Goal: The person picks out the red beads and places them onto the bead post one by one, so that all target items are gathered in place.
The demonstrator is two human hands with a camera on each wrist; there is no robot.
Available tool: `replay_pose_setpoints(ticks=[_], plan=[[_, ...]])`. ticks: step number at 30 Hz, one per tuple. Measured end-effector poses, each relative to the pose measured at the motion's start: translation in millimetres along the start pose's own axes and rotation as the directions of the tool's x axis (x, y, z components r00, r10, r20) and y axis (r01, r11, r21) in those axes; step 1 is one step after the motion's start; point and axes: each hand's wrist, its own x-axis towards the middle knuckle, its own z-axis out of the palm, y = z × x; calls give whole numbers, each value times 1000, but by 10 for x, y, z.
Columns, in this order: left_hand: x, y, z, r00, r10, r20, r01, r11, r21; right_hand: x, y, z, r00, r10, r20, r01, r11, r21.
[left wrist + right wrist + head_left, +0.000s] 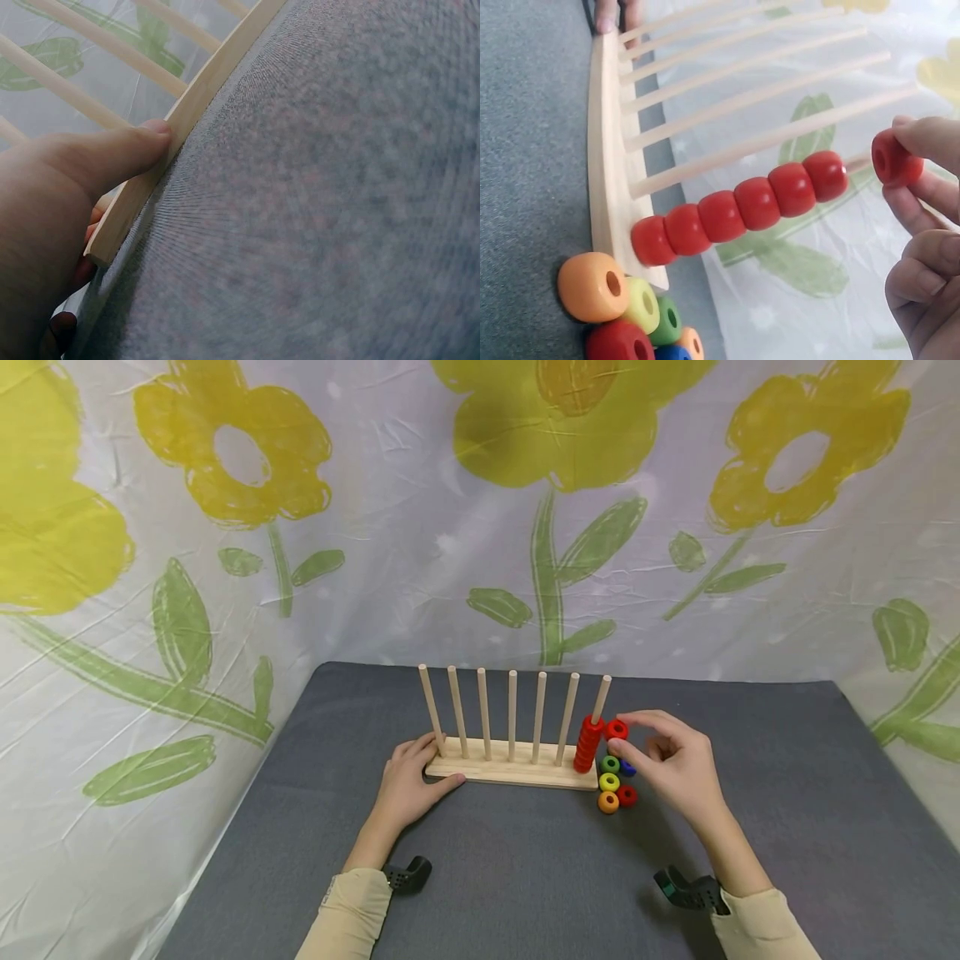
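A wooden peg rack (525, 770) with a row of upright pegs stands on the table. My left hand (408, 781) grips its left end; in the left wrist view the thumb (142, 146) presses the edge and the other fingers go behind. On the rightmost peg sits a stack of red beads (739, 210), with the peg's tip showing above. My right hand (675, 760) pinches one more red bead (896, 159) between thumb and fingers, beside the top of that stack. The bead's hole faces the peg side in the right wrist view.
Loose beads lie against the rack's right end: orange (608, 802), yellow (609, 782), green (610, 765), blue (627, 767) and red (627, 795). A dark grey cloth (495, 877) covers the table. Behind it hangs a flowered curtain (405, 568).
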Motion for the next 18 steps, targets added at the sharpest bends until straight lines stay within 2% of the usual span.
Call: replay_pose_setpoints(ticks=[18], plan=[[-5,-2,0,1000,-1,-5,1,1000,-13,161,-117,-32,998,-30,-59,31,1000,2]])
